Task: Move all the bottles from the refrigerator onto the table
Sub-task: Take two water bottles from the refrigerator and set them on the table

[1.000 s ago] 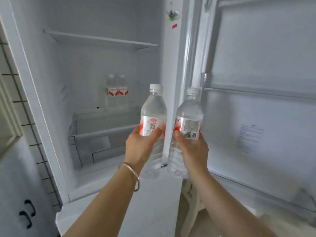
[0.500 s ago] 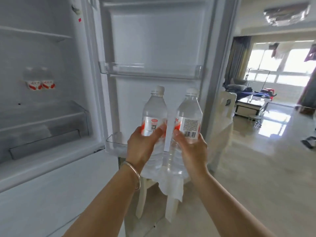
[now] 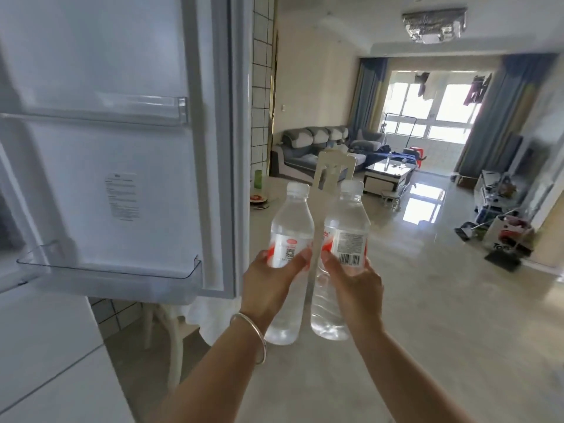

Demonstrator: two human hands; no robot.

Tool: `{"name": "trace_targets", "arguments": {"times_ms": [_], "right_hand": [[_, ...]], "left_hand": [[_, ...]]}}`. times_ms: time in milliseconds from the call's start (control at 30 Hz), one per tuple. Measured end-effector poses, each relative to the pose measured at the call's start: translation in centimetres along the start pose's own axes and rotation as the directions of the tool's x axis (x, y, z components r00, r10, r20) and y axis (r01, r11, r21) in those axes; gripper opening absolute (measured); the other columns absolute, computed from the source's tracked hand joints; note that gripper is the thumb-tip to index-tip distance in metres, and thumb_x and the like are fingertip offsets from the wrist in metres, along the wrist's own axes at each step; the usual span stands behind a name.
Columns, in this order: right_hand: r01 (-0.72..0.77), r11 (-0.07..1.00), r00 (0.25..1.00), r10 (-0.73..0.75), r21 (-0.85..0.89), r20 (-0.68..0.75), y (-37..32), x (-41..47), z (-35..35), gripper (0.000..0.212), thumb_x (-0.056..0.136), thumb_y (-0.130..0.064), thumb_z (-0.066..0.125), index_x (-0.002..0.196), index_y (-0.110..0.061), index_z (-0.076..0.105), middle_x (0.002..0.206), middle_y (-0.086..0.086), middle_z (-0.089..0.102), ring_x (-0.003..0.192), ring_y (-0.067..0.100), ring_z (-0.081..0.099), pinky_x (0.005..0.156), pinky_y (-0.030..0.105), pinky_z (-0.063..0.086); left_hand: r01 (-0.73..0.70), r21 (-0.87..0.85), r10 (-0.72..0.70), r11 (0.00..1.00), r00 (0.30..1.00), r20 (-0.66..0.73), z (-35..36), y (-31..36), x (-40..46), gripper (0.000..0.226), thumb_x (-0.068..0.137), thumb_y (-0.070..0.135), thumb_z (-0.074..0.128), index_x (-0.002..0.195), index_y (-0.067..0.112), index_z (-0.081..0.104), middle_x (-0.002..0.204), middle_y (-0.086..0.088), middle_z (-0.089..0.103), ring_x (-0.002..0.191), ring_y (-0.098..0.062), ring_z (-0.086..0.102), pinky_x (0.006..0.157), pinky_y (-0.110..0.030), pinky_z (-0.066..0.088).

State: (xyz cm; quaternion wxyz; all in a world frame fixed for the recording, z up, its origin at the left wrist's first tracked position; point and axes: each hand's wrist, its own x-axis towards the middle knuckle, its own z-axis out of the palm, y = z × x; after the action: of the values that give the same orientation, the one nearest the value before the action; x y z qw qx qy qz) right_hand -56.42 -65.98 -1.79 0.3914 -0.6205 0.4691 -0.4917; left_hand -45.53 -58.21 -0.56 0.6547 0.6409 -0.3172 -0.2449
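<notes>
Nearest, the left hand (image 3: 268, 288) is wrapped around the left water bottle (image 3: 290, 248), and the right hand (image 3: 354, 288) around the right water bottle (image 3: 346, 239); both bottles stand upright, long axes vertical, just beside each other. At nine o'clock hangs the open refrigerator door (image 3: 122, 148). A cloth-draped bench edge (image 3: 210, 319) shows at seven o'clock, nearer the left hand, probably the destination. A chair back (image 3: 334, 169) stands beyond at twelve.

A glossy pale tiled floor (image 3: 412, 300) stretches past the open white refrigerator door (image 3: 128, 148); beyond that door, a round red-and-white plate-like object (image 3: 259, 200) lies on it.
</notes>
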Motion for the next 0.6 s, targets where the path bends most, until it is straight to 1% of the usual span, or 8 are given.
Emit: {"name": "trace_targets", "arguments": {"times_ms": [67, 133, 267, 333, 400, 467, 533, 600], "right_hand": [[0.0, 1.0, 1.0, 0.0, -0.007, -0.025, 1.3, 2.4, -0.7, 0.076, 0.048, -0.072, 0.057, 0.103, -0.02, 0.064, 0.086, 0.0, 0.07, 0.086, 0.022, 0.067, 0.083, 0.038, 0.053], [-0.002, 1.0, 0.999, 0.002, -0.003, -0.036, 2.6, 5.1, -0.9, 0.082, 0.044, -0.076, 0.053, 0.103, -0.019, 0.064, 0.086, 0.002, 0.07, 0.084, 0.023, 0.067, 0.081, 0.039, 0.054], [0.017, 0.999, 1.0, -0.018, -0.04, -0.025, 4.7, 11.6, -0.2, 0.067, 0.063, -0.062, 0.069, 0.108, -0.013, 0.062, 0.089, 0.008, 0.071, 0.082, 0.026, 0.068, 0.079, 0.039, 0.055], [0.037, 0.998, 0.999, -0.038, -0.05, -0.024, 5.6, 15.3, 0.6, 0.066, 0.066, -0.06, 0.069, 0.11, -0.011, 0.062, 0.088, 0.007, 0.07, 0.08, 0.025, 0.067, 0.075, 0.034, 0.054], [0.037, 0.997, 0.999, -0.039, -0.06, -0.022, 5.9, 19.0, 1.6, 0.066, 0.067, -0.059, 0.068, 0.11, -0.01, 0.061, 0.085, 0.005, 0.067, 0.076, 0.023, 0.063, 0.066, 0.026, 0.047], [0.041, 0.997, 0.999, -0.042, -0.06, -0.015, 6.1, 22.7, 3.0, 0.057, 0.074, -0.051, 0.07, 0.111, -0.009, 0.06, 0.082, 0.003, 0.062, 0.074, 0.021, 0.059, 0.059, 0.022, 0.04], [0.04, 0.998, 0.999, -0.04, -0.052, -0.007, 6.5, 26.2, 4.6, 0.055, 0.075, -0.049, 0.07, 0.112, -0.01, 0.06, 0.083, 0.002, 0.062, 0.076, 0.021, 0.058, 0.064, 0.024, 0.041], [0.033, 0.999, 0.999, -0.033, -0.028, 0.015, 6.9, 29.3, 6.4, 0.059, 0.07, -0.053, 0.072, 0.112, -0.013, 0.061, 0.088, 0.004, 0.066, 0.081, 0.023, 0.063, 0.073, 0.028, 0.046]], "left_hand": [[0.02, 0.019, -0.02, 1.0, 1.0, 0.013, 2.7, -0.7, 1.8, 0.046, 0.06, 0.058, 0.072, 0.09, 0.024, 0.069, 0.081, 0.007, 0.074, 0.078, -0.009, 0.07, 0.071, -0.024, 0.051], [0.024, 0.034, -0.025, 0.999, 1.0, 0.019, 5.1, -1.4, 4.1, 0.045, 0.062, 0.058, 0.073, 0.09, 0.023, 0.069, 0.082, 0.007, 0.074, 0.078, -0.009, 0.07, 0.072, -0.024, 0.051], [0.024, 0.034, -0.024, 0.999, 1.0, 0.013, 9.3, -2.5, 9.7, 0.043, 0.062, 0.057, 0.074, 0.088, 0.023, 0.068, 0.08, 0.007, 0.074, 0.075, -0.007, 0.069, 0.072, -0.026, 0.053], [0.03, 0.014, -0.03, 0.999, 0.999, 0.02, 11.2, -3.0, 13.2, 0.039, 0.065, 0.052, 0.075, 0.089, 0.023, 0.069, 0.08, 0.006, 0.074, 0.074, -0.007, 0.07, 0.071, -0.025, 0.053], [0.035, 0.019, -0.035, 0.999, 0.999, 0.024, 12.9, -3.4, 16.8, 0.047, 0.059, 0.057, 0.075, 0.089, 0.022, 0.069, 0.08, 0.006, 0.074, 0.073, -0.007, 0.07, 0.071, -0.026, 0.054], [0.027, 0.033, -0.028, 0.999, 0.999, 0.02, 14.1, -3.5, 20.4, 0.061, 0.047, 0.067, 0.069, 0.089, 0.023, 0.069, 0.079, 0.007, 0.074, 0.072, -0.006, 0.07, 0.07, -0.024, 0.054], [0.025, 0.041, -0.026, 0.999, 1.0, 0.012, 15.1, -3.6, 23.9, 0.061, 0.047, 0.067, 0.07, 0.089, 0.023, 0.069, 0.08, 0.007, 0.074, 0.073, -0.005, 0.069, 0.068, -0.022, 0.052], [0.031, 0.032, -0.031, 0.999, 1.0, -0.006, 15.8, -4.0, 27.2, 0.047, 0.059, 0.057, 0.075, 0.089, 0.022, 0.069, 0.079, 0.007, 0.074, 0.073, -0.005, 0.069, 0.068, -0.022, 0.052]]}}
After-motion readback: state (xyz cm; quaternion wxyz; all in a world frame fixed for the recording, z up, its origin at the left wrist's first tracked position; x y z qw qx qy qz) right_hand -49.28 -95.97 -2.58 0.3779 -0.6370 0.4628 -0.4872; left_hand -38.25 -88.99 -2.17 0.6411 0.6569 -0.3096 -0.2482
